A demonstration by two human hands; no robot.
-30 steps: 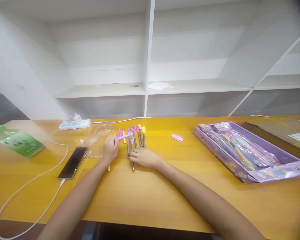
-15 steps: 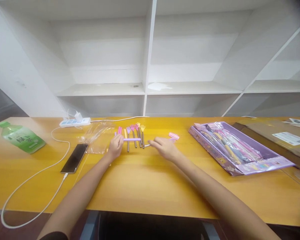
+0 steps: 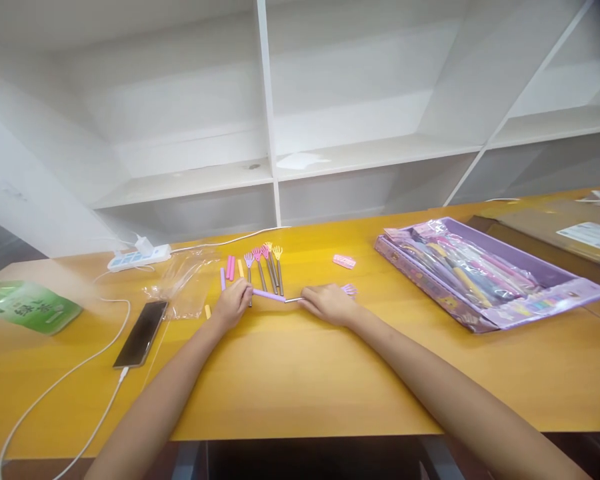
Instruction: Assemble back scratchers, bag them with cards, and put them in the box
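The left hand is closing its fingers around a purple tube, which is pointing right over the middle of the table. The right hand is pinching a thin metal rod between thumb and fingers, with a purple claw showing behind its knuckles. The rod's tip is meeting the tube's right end; whether it is sitting inside, I cannot tell. Just beyond the left hand, five claw-headed sticks are lying in a row, purple, pink and yellow. Left of them, two pink tubes, a yellow tube and another purple tube are resting. A pink label is lying beyond the right hand. Farther right, a purple box is holding wrapped packs; on the left, a phone is lying near a clear wrapper.
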